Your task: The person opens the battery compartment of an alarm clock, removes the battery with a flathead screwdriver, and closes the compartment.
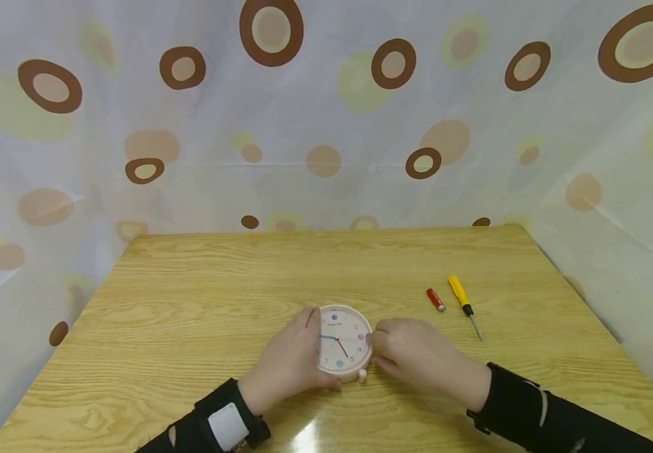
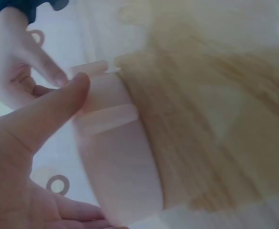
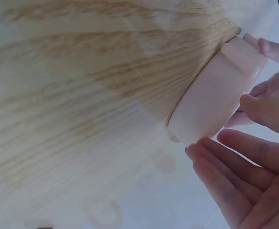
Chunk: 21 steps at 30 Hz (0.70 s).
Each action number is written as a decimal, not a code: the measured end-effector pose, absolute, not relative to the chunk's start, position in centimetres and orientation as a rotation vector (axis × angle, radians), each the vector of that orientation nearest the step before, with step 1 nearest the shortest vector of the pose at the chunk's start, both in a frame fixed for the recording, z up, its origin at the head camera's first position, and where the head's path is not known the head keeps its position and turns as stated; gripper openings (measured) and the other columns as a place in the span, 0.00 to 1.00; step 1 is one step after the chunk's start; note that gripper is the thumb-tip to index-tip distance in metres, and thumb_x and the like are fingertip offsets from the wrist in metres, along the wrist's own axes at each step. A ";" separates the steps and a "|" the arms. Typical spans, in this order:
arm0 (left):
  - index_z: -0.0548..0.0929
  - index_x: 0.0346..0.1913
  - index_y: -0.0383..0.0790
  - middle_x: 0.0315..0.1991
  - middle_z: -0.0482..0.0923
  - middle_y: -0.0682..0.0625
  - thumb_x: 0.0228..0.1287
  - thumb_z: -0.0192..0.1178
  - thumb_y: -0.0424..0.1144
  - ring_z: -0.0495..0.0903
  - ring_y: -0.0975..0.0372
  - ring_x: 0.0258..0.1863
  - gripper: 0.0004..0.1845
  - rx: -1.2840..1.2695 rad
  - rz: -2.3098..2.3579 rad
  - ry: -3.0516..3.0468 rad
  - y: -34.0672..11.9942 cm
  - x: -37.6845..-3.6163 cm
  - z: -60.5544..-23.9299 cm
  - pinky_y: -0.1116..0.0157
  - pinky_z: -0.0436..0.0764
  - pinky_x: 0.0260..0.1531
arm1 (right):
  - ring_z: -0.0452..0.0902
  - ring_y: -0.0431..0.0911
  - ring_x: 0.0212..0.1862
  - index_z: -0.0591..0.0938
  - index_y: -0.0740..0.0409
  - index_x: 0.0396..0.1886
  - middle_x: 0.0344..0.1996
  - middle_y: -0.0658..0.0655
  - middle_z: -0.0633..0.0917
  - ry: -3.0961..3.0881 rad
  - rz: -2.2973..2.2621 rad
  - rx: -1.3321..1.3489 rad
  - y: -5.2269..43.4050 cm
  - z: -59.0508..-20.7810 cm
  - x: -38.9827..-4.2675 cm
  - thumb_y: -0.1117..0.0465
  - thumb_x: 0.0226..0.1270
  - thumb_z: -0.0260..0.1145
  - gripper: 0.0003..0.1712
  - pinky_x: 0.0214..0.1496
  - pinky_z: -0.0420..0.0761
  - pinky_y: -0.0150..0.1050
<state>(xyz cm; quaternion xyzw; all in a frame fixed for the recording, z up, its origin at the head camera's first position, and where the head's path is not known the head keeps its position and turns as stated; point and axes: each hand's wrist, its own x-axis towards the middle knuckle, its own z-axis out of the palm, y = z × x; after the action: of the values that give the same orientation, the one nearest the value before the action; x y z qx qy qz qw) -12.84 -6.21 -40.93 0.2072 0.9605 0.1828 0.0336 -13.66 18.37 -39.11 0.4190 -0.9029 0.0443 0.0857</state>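
A pale pink round alarm clock [image 1: 345, 340] lies face up on the wooden table, with numerals, coloured hands and small feet on its rim. My left hand [image 1: 292, 353] grips its left side, the thumb low near the foot and the fingers at the upper left, covering part of the dial. At the right edge, my right hand [image 1: 417, 352] holds the rim with its thumb and fingertips. In the right wrist view, the fingers [image 3: 225, 167] reach along the clock's side wall [image 3: 208, 95]. The clock's back is hidden.
A red battery [image 1: 435, 300] lies to the right of the clock, beyond my right hand. Beside it is a screwdriver [image 1: 460, 292] with a yellow handle, its tip pointing towards me. A patterned curtain [image 1: 326, 113] hangs behind and around the table [image 1: 219, 277].
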 end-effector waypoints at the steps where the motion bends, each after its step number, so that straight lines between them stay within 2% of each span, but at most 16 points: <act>1: 0.61 0.79 0.22 0.78 0.65 0.28 0.42 0.85 0.63 0.72 0.40 0.74 0.70 0.654 0.556 2.942 -6.4 -12.7 -40.7 0.48 0.78 0.72 | 0.87 0.42 0.39 0.90 0.56 0.44 0.38 0.52 0.90 -2.690 0.108 1.243 18.4 -39.0 -13.5 0.57 0.64 0.80 0.12 0.42 0.89 0.36; 5: 0.66 0.78 0.25 0.79 0.64 0.30 0.53 0.82 0.57 0.71 0.41 0.76 0.59 0.735 0.470 2.923 -7.3 -11.9 -39.7 0.48 0.76 0.73 | 0.89 0.50 0.52 0.89 0.60 0.54 0.52 0.58 0.90 -2.712 0.010 1.231 18.1 -38.2 -12.7 0.54 0.66 0.78 0.21 0.54 0.91 0.44; 9: 0.77 0.70 0.29 0.72 0.76 0.35 0.61 0.78 0.53 0.80 0.46 0.69 0.42 0.841 0.295 2.958 -8.1 -10.7 -38.7 0.51 0.83 0.67 | 0.87 0.52 0.55 0.86 0.64 0.60 0.57 0.60 0.89 -2.813 -0.020 1.209 17.6 -37.6 -11.6 0.52 0.67 0.77 0.27 0.57 0.90 0.47; 14: 0.87 0.57 0.34 0.62 0.86 0.41 0.67 0.74 0.47 0.87 0.51 0.60 0.23 0.981 0.191 2.995 -8.4 -9.7 -38.4 0.55 0.89 0.56 | 0.88 0.51 0.53 0.86 0.64 0.60 0.55 0.60 0.89 -2.817 -0.022 1.250 17.1 -37.5 -10.8 0.52 0.67 0.78 0.28 0.55 0.90 0.46; 18: 0.88 0.55 0.34 0.61 0.87 0.41 0.67 0.74 0.45 0.89 0.52 0.56 0.21 1.001 0.152 3.016 -8.3 -9.6 -38.7 0.57 0.90 0.52 | 0.88 0.49 0.47 0.87 0.63 0.56 0.50 0.59 0.90 -2.762 -0.048 1.273 16.9 -37.7 -10.8 0.53 0.67 0.77 0.24 0.49 0.90 0.43; 21: 0.90 0.49 0.35 0.58 0.88 0.40 0.66 0.75 0.45 0.91 0.53 0.50 0.17 0.997 0.158 3.070 -8.1 -9.5 -39.2 0.58 0.91 0.46 | 0.89 0.50 0.45 0.88 0.62 0.52 0.48 0.58 0.91 -2.743 -0.060 1.265 16.5 -38.0 -10.8 0.53 0.69 0.76 0.20 0.48 0.90 0.43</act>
<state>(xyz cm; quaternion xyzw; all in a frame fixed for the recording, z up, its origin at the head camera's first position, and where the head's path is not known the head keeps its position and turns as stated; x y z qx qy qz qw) -9.54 -8.06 -39.17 0.3080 0.9491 0.0487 -0.0452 -10.79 16.52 -37.97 0.4179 -0.9063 -0.0199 0.0602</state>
